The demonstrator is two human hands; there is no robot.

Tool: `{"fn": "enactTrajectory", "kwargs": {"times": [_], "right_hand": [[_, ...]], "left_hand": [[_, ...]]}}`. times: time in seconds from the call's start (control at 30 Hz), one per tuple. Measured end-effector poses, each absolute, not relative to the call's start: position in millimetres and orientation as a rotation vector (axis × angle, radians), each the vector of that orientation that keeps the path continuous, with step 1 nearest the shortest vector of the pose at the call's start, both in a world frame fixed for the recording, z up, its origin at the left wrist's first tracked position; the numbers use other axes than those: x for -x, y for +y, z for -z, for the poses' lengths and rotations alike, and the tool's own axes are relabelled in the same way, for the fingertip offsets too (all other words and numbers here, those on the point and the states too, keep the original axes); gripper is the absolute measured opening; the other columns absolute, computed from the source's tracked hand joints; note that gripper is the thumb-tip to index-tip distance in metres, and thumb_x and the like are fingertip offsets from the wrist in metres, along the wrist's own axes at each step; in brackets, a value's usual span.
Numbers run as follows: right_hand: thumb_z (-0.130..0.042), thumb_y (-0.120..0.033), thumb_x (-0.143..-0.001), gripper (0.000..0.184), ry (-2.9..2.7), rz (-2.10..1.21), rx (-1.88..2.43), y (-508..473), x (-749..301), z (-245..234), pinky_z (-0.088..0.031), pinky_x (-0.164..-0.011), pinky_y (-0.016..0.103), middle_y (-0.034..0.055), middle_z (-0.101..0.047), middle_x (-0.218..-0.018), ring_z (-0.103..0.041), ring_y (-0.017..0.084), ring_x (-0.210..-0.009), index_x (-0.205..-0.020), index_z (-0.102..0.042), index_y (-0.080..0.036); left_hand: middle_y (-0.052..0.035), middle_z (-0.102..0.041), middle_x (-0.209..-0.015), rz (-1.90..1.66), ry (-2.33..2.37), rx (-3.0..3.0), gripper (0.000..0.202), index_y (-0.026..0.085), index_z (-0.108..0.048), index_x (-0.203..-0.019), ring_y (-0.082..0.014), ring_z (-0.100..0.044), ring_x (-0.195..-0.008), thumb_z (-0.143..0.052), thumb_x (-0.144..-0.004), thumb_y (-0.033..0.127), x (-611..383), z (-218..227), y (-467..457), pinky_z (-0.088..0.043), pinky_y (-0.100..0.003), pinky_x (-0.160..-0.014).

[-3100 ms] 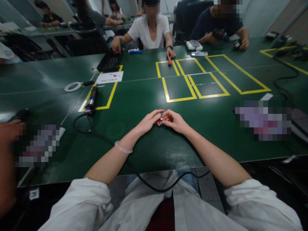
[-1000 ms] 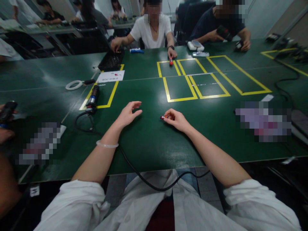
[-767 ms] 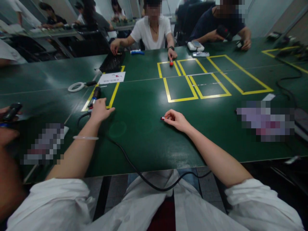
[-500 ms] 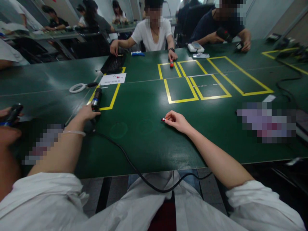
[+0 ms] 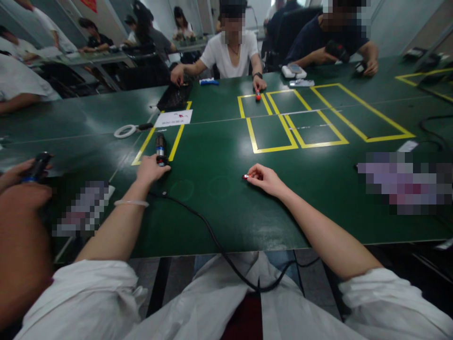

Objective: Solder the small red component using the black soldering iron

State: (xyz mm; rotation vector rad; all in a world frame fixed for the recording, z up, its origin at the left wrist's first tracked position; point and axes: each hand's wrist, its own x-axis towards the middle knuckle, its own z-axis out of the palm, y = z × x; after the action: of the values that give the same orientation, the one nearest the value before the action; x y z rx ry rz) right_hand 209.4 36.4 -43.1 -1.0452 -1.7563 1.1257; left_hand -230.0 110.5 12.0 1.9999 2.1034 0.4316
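Observation:
My left hand (image 5: 151, 169) grips the near end of a black flashlight-like cylinder (image 5: 161, 143) with a blue and silver band. The cylinder is at the near end of the left yellow tape frame (image 5: 176, 143); its underside is hidden. A bit of red shows by my fingers. My right hand (image 5: 265, 179) rests low over the green table, thumb and fingers pinched on a small red-and-white piece (image 5: 245, 177) too small to name. A black cable (image 5: 208, 222) runs from near my left wrist across the table and over its front edge.
A white card (image 5: 173, 117), a black tray (image 5: 174, 97) and a white ring (image 5: 125, 131) lie beyond my left hand. Several yellow tape frames (image 5: 276, 150) mark the table. Opposite, a person's hand (image 5: 259, 83) holds a red object (image 5: 258, 96). At left, another person's hands hold a similar cylinder (image 5: 39, 165).
My left hand and the black cylinder have moved right, from the tape frame's left line to inside its near end. The whole view has shifted slightly; my right hand keeps its pinch.

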Motion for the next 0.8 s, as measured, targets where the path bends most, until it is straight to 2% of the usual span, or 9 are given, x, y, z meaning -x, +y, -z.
{"fn": "enactTrajectory", "kwargs": {"times": [0.1, 0.2, 0.37, 0.6, 0.8], "right_hand": [[-0.067, -0.037, -0.082, 0.023, -1.764, -1.122, 1.038, 37.4, -209.6, 45.5, -0.040, -0.060, 0.025, -0.0010, -0.060, -0.076, -0.051, 0.011, -0.062, -0.092, -0.059, -0.018], [-0.067, -0.037, -0.082, 0.023, -1.768, -1.110, 1.036, 38.0, -209.7, 46.5, -0.041, -0.061, 0.025, -0.0008, -0.060, -0.076, -0.051, 0.010, -0.062, -0.092, -0.060, -0.017], [-0.067, -0.037, -0.081, 0.023, -1.766, -1.106, 1.049, 36.9, -209.5, 44.6, -0.041, -0.061, 0.025, -0.0003, -0.061, -0.076, -0.051, 0.011, -0.062, -0.091, -0.059, -0.018], [-0.068, -0.038, -0.080, 0.024, -1.754, -1.104, 1.066, 35.7, -209.6, 40.8, -0.040, -0.058, 0.025, -0.0009, -0.059, -0.073, -0.050, 0.011, -0.059, -0.089, -0.059, -0.018], [-0.066, -0.032, -0.077, 0.019, -1.794, -1.019, 1.135, 35.5, -210.6, 40.4, -0.040, -0.057, 0.025, -0.0032, -0.056, -0.065, -0.050, 0.011, -0.057, -0.084, -0.055, -0.019]], "left_hand": [[-0.0170, -0.055, -0.116, -0.256, 2.385, -1.947, 0.063, 0.011, -0.056, -0.123, -0.0341, -0.057, -0.107, -0.072, -0.074, 0.048, 191.7, -11.1, 94.2, -0.047, -0.044, -0.089], [-0.0174, -0.053, -0.122, -0.198, 2.355, -2.061, 0.065, 0.016, -0.054, -0.130, -0.0358, -0.055, -0.115, -0.064, -0.077, 0.052, 150.0, -9.0, 79.0, -0.049, -0.044, -0.091], [-0.0155, -0.052, -0.125, -0.203, 2.215, -2.231, 0.065, 0.018, -0.049, -0.136, -0.0334, -0.052, -0.118, -0.059, -0.080, 0.050, 85.2, -4.4, 57.3, -0.052, -0.043, -0.089], [-0.0131, -0.052, -0.124, -0.285, 1.882, -2.479, 0.067, 0.018, -0.043, -0.141, -0.0287, -0.052, -0.111, -0.060, -0.082, 0.044, 13.4, 1.3, 32.0, -0.052, -0.038, -0.085], [-0.0127, -0.052, -0.123, -0.290, 1.684, -2.592, 0.064, 0.019, -0.042, -0.142, -0.0272, -0.052, -0.109, -0.059, -0.084, 0.041, -19.2, 2.8, 15.6, -0.050, -0.037, -0.087]]}}
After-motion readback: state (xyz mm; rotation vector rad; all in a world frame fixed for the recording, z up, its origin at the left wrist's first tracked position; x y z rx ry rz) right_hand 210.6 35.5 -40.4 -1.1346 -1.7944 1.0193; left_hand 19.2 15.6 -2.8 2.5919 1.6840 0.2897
